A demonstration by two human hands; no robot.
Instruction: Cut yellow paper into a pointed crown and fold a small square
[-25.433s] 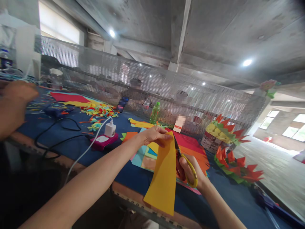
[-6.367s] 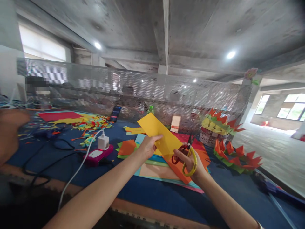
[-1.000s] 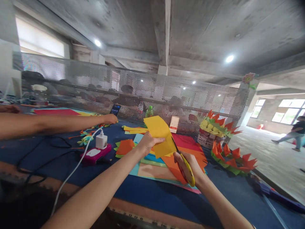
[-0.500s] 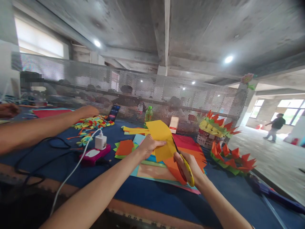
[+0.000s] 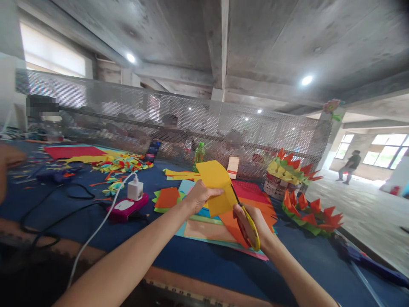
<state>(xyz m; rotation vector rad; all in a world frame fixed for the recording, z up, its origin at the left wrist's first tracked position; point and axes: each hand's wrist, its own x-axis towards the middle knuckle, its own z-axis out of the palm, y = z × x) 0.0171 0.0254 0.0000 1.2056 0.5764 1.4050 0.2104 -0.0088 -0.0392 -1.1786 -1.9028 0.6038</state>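
My left hand (image 5: 200, 197) pinches a piece of yellow paper (image 5: 217, 181), thumb lying across its face. My right hand (image 5: 251, 217) is closed on a pair of scissors (image 5: 256, 234) with yellow handles; the dark blades lie along the paper's right edge. Below both hands spreads a pile of coloured sheets, among them orange paper (image 5: 234, 224) and red paper (image 5: 252, 192). Yellow strips (image 5: 180, 175) rest just beyond my left hand. To its left sits a small stack of orange and green pieces (image 5: 168, 199).
A pink power strip (image 5: 131, 209) with a white charger (image 5: 135, 189) and cables lies left. A green bottle (image 5: 200, 155) stands behind. Folded-paper rings (image 5: 313, 215) and a glue gun (image 5: 367, 260) are at right. Paper scraps (image 5: 124, 163) and a co-worker's blurred hand (image 5: 12, 157) show at left.
The co-worker's arm at left has drawn back from the scrap pile toward the left edge. A distant person walked leftward. My hands, paper and scissors look almost unmoved.
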